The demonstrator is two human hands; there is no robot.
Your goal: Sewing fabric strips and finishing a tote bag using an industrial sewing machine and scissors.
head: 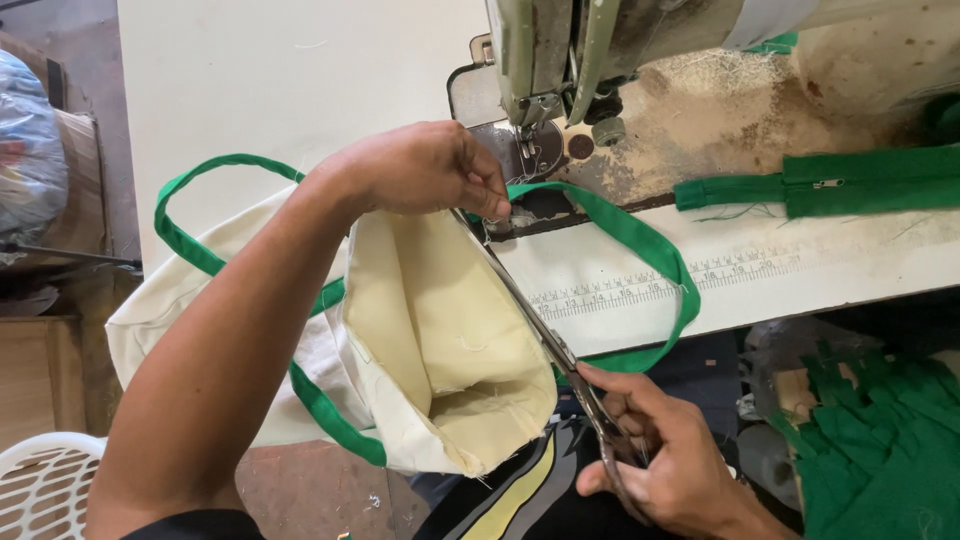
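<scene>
Two hands worked at the sewing machine (560, 60): the left hand (425, 170) pinched the cream bag (440, 330) just below its needle, the right hand (660, 460) gripped scissors (545, 335). Thread trimming appeared underway; closing the blades precisely seemed needed.

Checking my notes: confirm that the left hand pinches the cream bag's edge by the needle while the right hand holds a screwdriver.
Not quite. The head view shows the right hand holding scissors, not a screwdriver. The rest stands: the left hand pinches the cream bag edge by the needle.
</scene>
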